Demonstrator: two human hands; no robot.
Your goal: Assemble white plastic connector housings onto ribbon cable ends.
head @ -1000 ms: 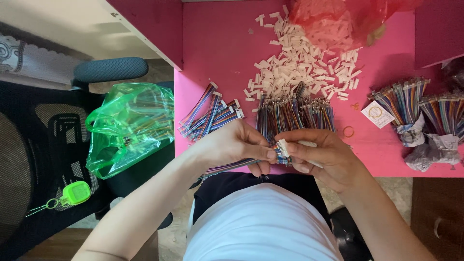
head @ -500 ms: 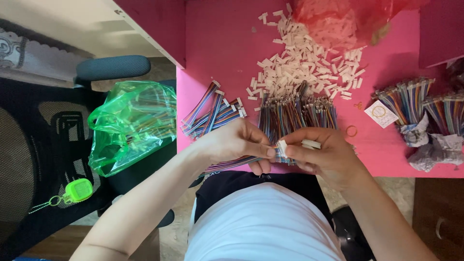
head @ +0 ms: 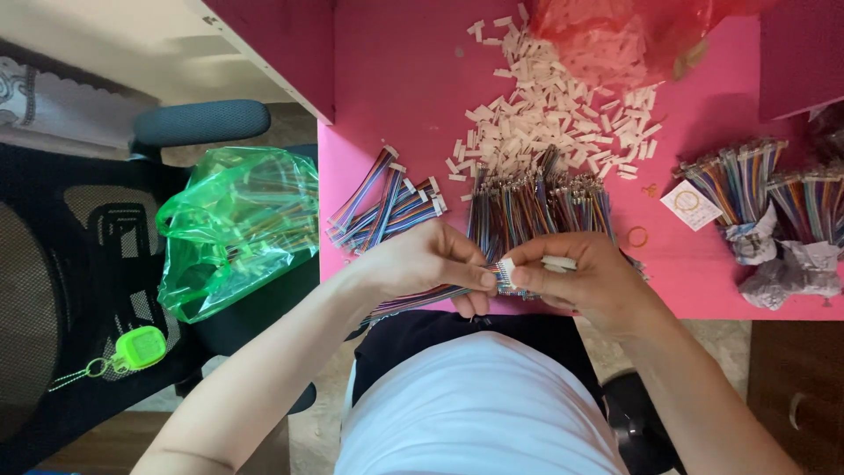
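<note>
Pink tabletop (head: 413,105) fills the far half of the view, with a black mesh chair (head: 61,264) to the left carrying a green plastic bag (head: 237,224) and a small green key fob (head: 139,348). Far on the table, a red bag (head: 615,35) spills a heap of small white plastic connectors (head: 545,114). To the right lie tied bundles of coloured wires (head: 765,185); a loose row of wires (head: 536,198) lies at the middle, and a smaller fan of finished cables (head: 387,207) lies left of it. At the near edge the left hand (head: 426,264) pinches a flat ribbon cable (head: 413,302), which trails left and nearer, while the right hand (head: 580,281) pinches a white connector (head: 507,273) against the cable's end. Compared with a second ago, the fingertips have closed tighter together and the connector sits flush at the wire ends, which suggests it is being pressed home rather than lined up.
</note>
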